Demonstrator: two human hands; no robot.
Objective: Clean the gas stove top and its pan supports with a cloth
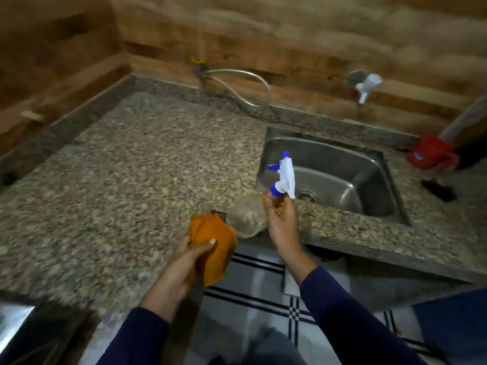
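Cloth: orange, folded, centre of the frame, held over the front edge of the counter.
Left hand: grasps the cloth, thumb laid across its front, fingers behind it.
Right hand: curled round the neck of the spray bottle.
Spray bottle: clear body tilted toward the lower left, just beside the cloth; white-and-blue trigger head uppermost.
Counter: speckled granite, filling the left and middle.
Sink: steel, right of centre, drain showing.
Tap: white, on the wooden wall, upper right.
Hose: pale loop against the wall, upper middle.
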